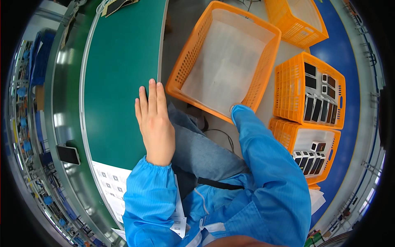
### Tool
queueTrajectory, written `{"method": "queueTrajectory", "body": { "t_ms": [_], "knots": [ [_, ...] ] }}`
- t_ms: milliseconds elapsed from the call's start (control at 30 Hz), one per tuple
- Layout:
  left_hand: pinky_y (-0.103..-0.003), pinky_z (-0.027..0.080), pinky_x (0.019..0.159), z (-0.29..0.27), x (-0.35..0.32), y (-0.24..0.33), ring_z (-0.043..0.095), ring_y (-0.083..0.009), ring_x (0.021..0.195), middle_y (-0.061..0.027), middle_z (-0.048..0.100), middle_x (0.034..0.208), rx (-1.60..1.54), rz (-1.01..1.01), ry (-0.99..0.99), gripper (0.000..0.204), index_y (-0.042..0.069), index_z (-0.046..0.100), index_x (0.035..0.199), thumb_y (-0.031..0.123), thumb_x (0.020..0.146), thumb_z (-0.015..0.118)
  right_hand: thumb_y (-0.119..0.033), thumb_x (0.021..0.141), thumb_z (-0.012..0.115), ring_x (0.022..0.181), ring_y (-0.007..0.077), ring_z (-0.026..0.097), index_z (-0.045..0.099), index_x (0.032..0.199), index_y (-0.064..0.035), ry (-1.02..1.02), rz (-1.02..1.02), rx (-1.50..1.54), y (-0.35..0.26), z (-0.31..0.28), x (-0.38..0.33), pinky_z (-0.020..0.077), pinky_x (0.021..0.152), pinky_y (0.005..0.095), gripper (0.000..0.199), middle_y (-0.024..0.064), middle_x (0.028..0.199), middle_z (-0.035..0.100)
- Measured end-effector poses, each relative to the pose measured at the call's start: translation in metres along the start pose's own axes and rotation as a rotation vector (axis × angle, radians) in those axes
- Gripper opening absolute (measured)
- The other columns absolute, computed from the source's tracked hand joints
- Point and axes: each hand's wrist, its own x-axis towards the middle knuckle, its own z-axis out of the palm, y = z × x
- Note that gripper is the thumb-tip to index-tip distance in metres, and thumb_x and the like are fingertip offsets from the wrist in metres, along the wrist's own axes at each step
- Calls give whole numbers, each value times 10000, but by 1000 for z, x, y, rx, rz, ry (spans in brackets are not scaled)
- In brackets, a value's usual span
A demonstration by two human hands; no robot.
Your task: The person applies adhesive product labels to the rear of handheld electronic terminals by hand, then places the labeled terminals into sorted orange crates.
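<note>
My left hand [156,119] lies flat at the right edge of the green tabletop [123,82], fingers stretched out and nothing in them. An orange plastic crate [222,116] with perforated walls is to the right of the table, in front of me. Inside it I see only a whitish bottom. My right arm reaches to the crate's near rim, where the blue sleeve [247,123] ends. The right hand itself is hidden there, so its grip on the crate cannot be made out.
At the right, an orange crate [279,90] holds several small white boxes with dark faces; a nearer crate [282,128] holds more. Another orange crate [288,29] stands at the far right. Printed sheets [108,181] lie on the table, and a phone-like device [68,154] is at its left.
</note>
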Motion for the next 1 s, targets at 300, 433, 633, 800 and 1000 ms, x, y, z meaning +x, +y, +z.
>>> {"method": "queueTrajectory", "body": {
  "t_ms": [300,433,633,800,1000],
  "knots": [
    [-517,324,1203,2,2,0,361,-400,1486,-162,413,1594,15,-24,-37,905,11,412,1536,-232,667,487,-138,903,605,1048,337,685,623,1233,-102,756,-169,2,-29,-26,5,562,807,543,333,224,1107,681],
    [-504,330,1202,4,4,0,360,-392,1489,-155,415,1594,25,-51,-45,915,39,425,1539,-234,667,479,-135,855,675,1075,380,670,566,1287,-91,427,-364,226,-37,-15,27,559,876,486,448,192,1137,681],
    [-521,348,1182,2,9,4,406,-399,1461,-155,467,1560,27,-73,-41,774,28,478,1502,-204,763,491,-114,872,626,1093,417,646,578,1266,-80,423,-328,189,-60,-40,36,543,917,503,398,225,1177,661],
    [-539,374,1152,6,10,6,466,-409,1420,-163,521,1520,73,-100,-52,622,15,531,1459,-167,864,518,-121,930,547,1341,406,489,575,1376,-159,722,-581,498,-108,-97,47,503,1006,494,449,185,1534,441],
    [-533,346,1187,4,13,4,419,-397,1459,-167,472,1558,47,-89,-49,866,26,477,1507,-233,680,463,-257,1007,545,1474,352,350,430,1541,-304,466,-626,-91,-164,-128,63,455,1062,557,548,72,1660,277]
  ]
}}
